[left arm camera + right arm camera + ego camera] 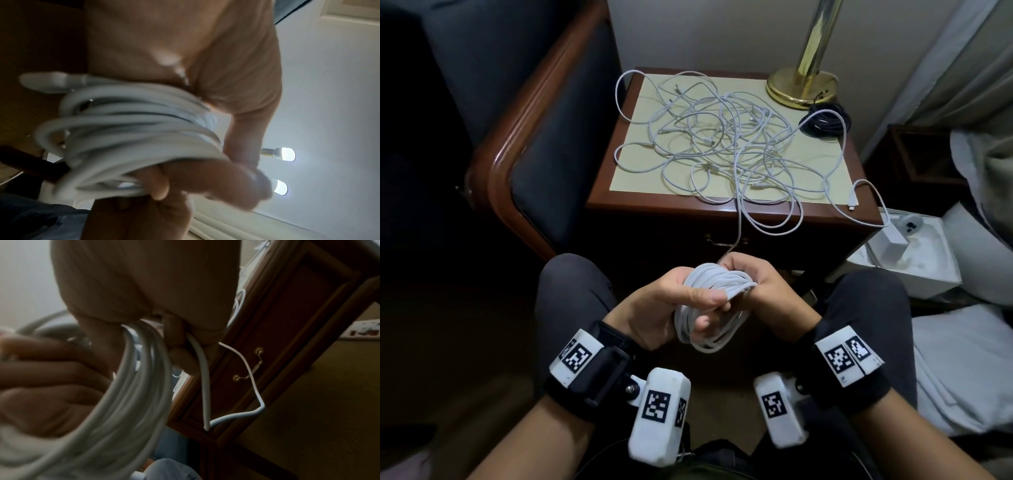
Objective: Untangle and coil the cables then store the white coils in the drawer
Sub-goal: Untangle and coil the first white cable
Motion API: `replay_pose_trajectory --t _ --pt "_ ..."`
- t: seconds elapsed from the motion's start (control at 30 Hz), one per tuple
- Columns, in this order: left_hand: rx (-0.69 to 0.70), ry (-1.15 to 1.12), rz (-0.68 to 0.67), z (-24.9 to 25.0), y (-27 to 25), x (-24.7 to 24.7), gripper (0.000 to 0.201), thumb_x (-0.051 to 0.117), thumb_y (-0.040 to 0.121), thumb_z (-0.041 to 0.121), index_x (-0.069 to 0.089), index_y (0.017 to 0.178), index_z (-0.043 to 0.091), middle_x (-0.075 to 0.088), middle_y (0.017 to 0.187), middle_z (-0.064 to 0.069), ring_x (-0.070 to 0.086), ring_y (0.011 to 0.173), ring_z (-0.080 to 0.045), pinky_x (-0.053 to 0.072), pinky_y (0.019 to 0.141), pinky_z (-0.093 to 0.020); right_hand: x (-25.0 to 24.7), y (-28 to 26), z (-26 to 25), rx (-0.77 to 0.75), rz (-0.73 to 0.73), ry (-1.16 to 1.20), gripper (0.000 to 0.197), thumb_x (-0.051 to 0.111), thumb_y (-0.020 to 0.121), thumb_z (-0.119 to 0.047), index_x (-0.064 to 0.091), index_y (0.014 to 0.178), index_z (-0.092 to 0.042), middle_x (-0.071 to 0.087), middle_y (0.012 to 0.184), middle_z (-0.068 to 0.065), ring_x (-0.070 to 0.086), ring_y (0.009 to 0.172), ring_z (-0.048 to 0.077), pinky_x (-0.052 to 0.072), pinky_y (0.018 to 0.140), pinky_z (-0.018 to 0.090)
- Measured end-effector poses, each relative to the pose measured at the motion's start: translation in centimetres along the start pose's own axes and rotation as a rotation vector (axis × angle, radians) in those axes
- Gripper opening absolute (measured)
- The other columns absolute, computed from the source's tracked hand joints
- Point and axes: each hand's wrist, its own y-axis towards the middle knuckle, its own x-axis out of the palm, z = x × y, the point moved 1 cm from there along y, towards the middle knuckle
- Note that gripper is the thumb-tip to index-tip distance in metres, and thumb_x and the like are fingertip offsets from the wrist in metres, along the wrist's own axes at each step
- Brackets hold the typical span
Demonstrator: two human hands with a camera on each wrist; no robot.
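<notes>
You're mid-coil: the coil (pixel 717 301) sits above your lap, in front of the nightstand (pixel 726 209), your left hand (pixel 671 308) gripping its loops, your right hand (pixel 760 287) pinching the strand (pixel 739 226) that runs up over the front edge into the tangle (pixel 722 144). Next, I'd judge, draw more strand free without snagging. The drawer (pixel 273 356) looks closed; the strand's far end is lost in the tangle, and both wrist views blur
</notes>
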Motion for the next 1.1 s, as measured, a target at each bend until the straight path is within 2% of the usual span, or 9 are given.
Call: replay_pose_trajectory --t 0.1,0.23,0.33,0.47,0.63,0.73,0.83,0.97,1.1 --pt "-0.014 0.049 0.069 -0.4 0.0 0.7 0.011 0.067 0.076 0.012 0.063 0.078 0.002 0.058 0.053 -0.003 0.054 0.044 -0.009 0.047 0.047 -0.019 0.3 0.1 -0.1 -0.019 0.041 -0.007 0.011 0.056 0.060 -0.001 0.051 0.062 -0.011 0.049 0.055 -0.004 0.043 0.052 0.003 0.035 0.048 0.019" --pt "-0.038 0.082 0.047 -0.7 0.3 0.9 0.016 0.067 0.077 0.012 0.060 0.082 -0.002 0.058 0.054 -0.002 0.054 0.046 -0.010 0.047 0.049 -0.020 -0.1 -0.2 0.4 -0.050 0.047 -0.054 0.012 0.058 0.060 -0.001 0.050 0.060 -0.011 0.048 0.055 -0.006 0.043 0.051 0.001 0.035 0.048 0.016" --pt "-0.016 0.102 0.029 -0.5 0.7 0.8 0.010 0.065 0.080 0.011 0.063 0.080 0.002 0.055 0.053 -0.001 0.050 0.045 -0.009 0.045 0.049 -0.020 -0.7 -0.5 0.6 -0.069 0.068 -0.049 0.014 0.064 0.062 -0.002 0.058 0.071 -0.010 0.057 0.063 -0.006 0.052 0.058 0.002 0.042 0.054 0.017" --pt "0.067 0.101 0.064 0.6 0.5 0.1 0.015 0.077 0.075 0.020 0.069 0.078 0.007 0.057 0.054 0.002 0.050 0.045 -0.006 0.044 0.046 -0.016 -1.7 -0.9 0.8 -0.086 0.050 -0.006 0.036 0.077 0.064 -0.011 0.063 0.097 -0.011 0.065 0.086 0.002 0.061 0.078 0.009 0.049 0.068 0.021" --pt "0.223 0.041 0.282 2.9 -0.6 -1.9 0.038 0.092 0.051 0.037 0.074 0.068 0.008 0.049 0.045 0.004 0.045 0.038 -0.007 0.044 0.052 -0.019 -3.8 -2.0 2.7 0.069 0.053 0.076 0.021 0.077 0.067 -0.012 0.058 0.077 -0.012 0.050 0.063 0.003 0.045 0.053 0.010 0.036 0.045 0.019" --pt "0.323 -0.044 0.398 3.9 -1.5 -3.5 0.041 0.094 0.045 0.039 0.072 0.066 0.011 0.047 0.045 0.005 0.044 0.038 -0.007 0.048 0.059 -0.022 -5.0 -2.4 3.9 0.068 0.195 0.139 0.023 0.077 0.067 -0.010 0.054 0.070 -0.008 0.051 0.056 0.001 0.043 0.044 0.007 0.034 0.043 0.019" --pt "0.366 -0.078 0.444 3.7 -1.6 -3.9 0.040 0.093 0.048 0.039 0.072 0.068 0.013 0.048 0.048 0.005 0.047 0.041 -0.007 0.048 0.061 -0.022 -5.4 -2.5 4.3 -0.046 0.481 0.174 0.035 0.089 0.055 -0.015 0.056 0.067 -0.008 0.055 0.055 -0.001 0.047 0.045 0.007 0.038 0.043 0.016" --pt "0.410 -0.111 0.477 2.4 -0.8 -3.9 0.039 0.093 0.051 0.038 0.073 0.072 0.013 0.053 0.053 0.003 0.052 0.047 -0.008 0.052 0.065 -0.022 -5.2 -2.3 4.3 -0.119 0.721 -0.035 0.021 0.082 0.064 -0.009 0.062 0.062 -0.011 0.057 0.053 -0.003 0.048 0.048 0.005 0.040 0.046 0.016" --pt "0.404 0.091 0.504 2.0 -0.4 -3.2 0.034 0.093 0.052 0.027 0.074 0.078 0.013 0.064 0.065 -0.006 0.063 0.059 -0.016 0.054 0.060 -0.024 -3.7 -2.7 3.9 -0.107 0.593 -0.412 0.024 0.083 0.067 -0.008 0.064 0.057 -0.020 0.060 0.054 -0.002 0.050 0.051 0.002 0.040 0.051 0.015"
